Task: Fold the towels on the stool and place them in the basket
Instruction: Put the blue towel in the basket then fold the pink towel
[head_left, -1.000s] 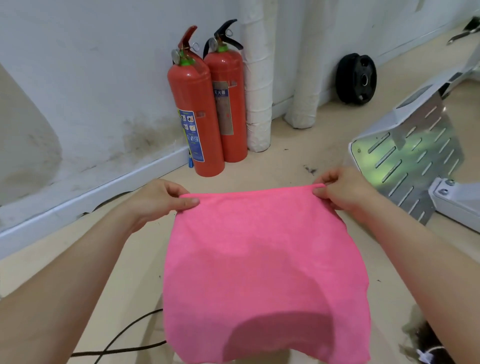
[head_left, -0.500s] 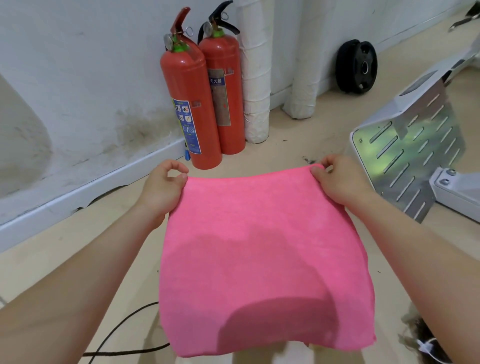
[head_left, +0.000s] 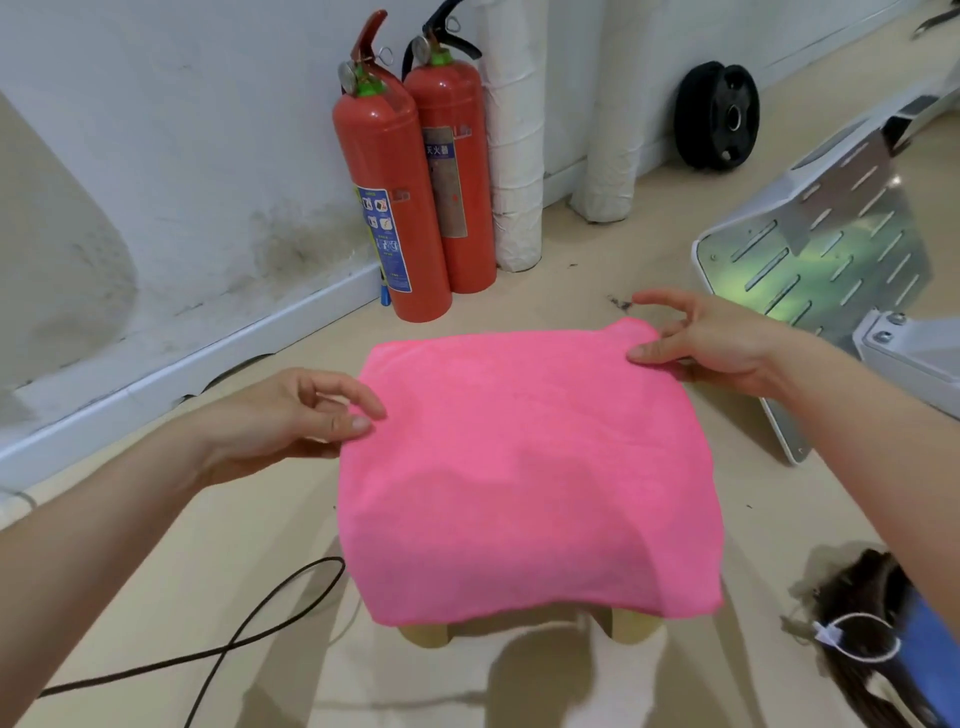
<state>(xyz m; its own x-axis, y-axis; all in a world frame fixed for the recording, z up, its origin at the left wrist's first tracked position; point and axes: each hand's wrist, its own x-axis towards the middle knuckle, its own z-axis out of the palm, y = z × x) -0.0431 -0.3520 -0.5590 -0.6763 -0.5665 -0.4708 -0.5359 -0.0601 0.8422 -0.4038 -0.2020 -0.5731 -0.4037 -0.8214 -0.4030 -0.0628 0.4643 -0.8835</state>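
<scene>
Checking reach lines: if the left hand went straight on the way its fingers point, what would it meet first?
The pink towel: the left hand points rightward at the towel's left edge, and its thumb appears to be touching it.

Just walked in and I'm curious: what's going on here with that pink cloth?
A person is working on a pink towel draped flat over a small stool, of which only the legs show. The left hand touches the towel's left edge with thumb and fingertip; whether it grips is unclear. The right hand seems to pinch the far right corner, which is slightly lifted. The towel is not yet folded, and no basket is clearly in view.
</scene>
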